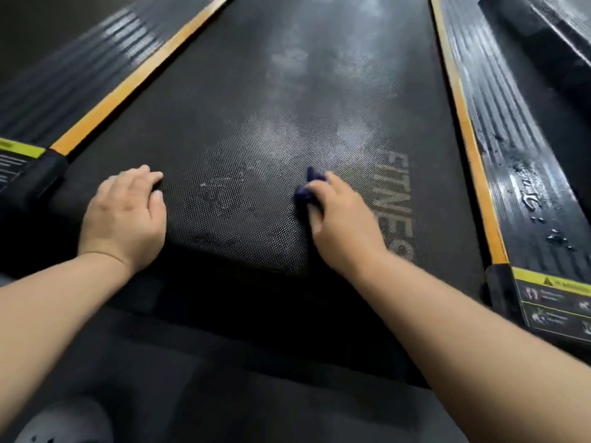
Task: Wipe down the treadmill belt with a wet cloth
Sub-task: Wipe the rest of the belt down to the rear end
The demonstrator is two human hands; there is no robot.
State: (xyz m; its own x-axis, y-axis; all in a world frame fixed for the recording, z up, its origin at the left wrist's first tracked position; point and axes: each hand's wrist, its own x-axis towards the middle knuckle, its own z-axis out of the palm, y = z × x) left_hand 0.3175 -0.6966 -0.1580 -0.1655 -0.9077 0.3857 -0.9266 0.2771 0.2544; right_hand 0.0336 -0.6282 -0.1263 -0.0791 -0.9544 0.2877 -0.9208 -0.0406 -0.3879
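Observation:
The black textured treadmill belt (256, 107) runs away from me, with pale dusty smears down its middle and grey lettering at the right. My right hand (342, 225) grips a small dark blue cloth (307, 187) and presses it onto the belt near the rear end; most of the cloth is hidden under the hand. My left hand (126, 212) rests on the belt's left part, palm down, fingers slightly bent, holding nothing.
Orange strips (128, 87) edge the belt on both sides. The ribbed right side rail (524, 174) carries water droplets. Yellow warning labels (556, 302) sit on the rear corner caps. A white shoe (64, 423) shows at bottom left on the dark floor.

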